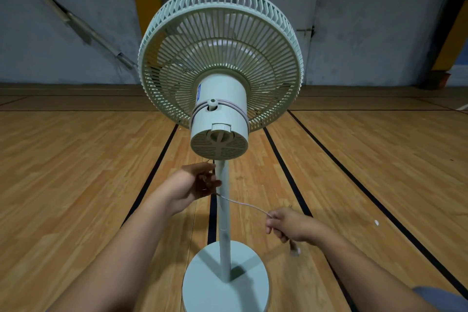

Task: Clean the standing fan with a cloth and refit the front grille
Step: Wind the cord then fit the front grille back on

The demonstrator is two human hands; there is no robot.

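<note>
Behind the fan, both hands grip its cord (pulled taut): left hand, right hand.

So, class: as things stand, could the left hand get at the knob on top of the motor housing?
Probably yes. The left hand is beside the pole just under the motor housing, and nothing blocks the knob; it would first have to release the cord.

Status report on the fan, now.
Left hand holds the cord beside the pole; right hand grips its other end. Fan upright, seen from behind. No cloth in view.
</note>
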